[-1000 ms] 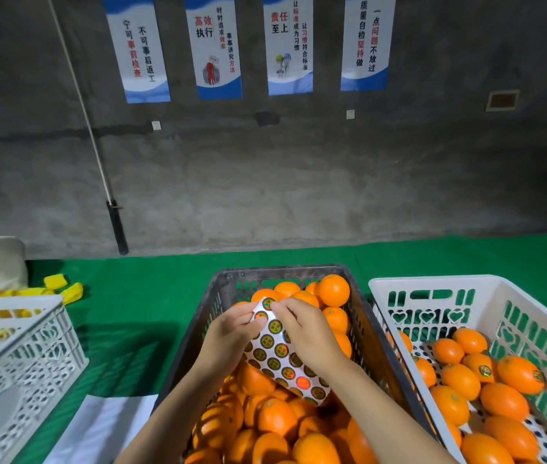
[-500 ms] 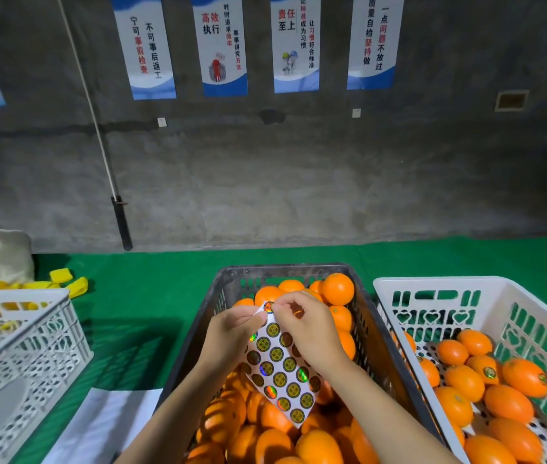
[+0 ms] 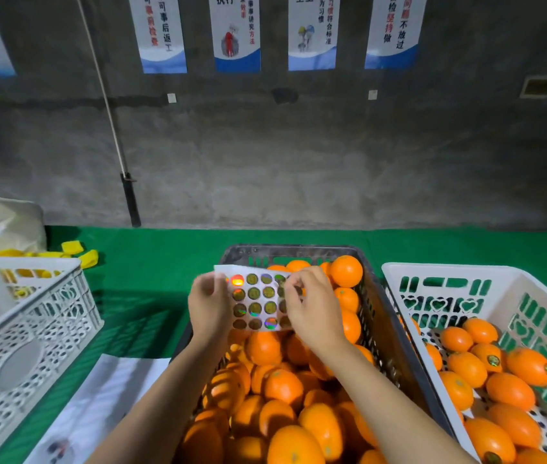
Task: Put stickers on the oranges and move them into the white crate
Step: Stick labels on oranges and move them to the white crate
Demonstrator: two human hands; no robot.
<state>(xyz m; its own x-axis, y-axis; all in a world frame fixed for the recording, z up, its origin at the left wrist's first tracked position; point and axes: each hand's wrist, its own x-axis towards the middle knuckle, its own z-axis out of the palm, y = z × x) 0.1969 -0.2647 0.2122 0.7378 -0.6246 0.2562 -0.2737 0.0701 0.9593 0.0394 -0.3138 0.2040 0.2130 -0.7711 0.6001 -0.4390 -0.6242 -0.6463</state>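
A white sheet of round shiny stickers [image 3: 254, 300] is held up over the dark crate [image 3: 389, 333], which is heaped with oranges [image 3: 282, 386]. My left hand [image 3: 209, 306] grips the sheet's left edge. My right hand [image 3: 312, 308] pinches at the sheet's right side, its fingertips on the stickers there. The white crate [image 3: 432, 272] stands to the right and holds several oranges [image 3: 509, 390], some with stickers on them.
Another white crate [image 3: 31, 326] with yellow items stands at the left on the green table [image 3: 151, 262]. A white paper [image 3: 98, 406] lies at the front left. Yellow pieces [image 3: 77, 252] and a pale bag [image 3: 0, 226] sit at the back left near the wall.
Both hands have lifted the sticker sheet and turned it from hanging downward to lying more level and square to me. The left hand shifted left along its edge.
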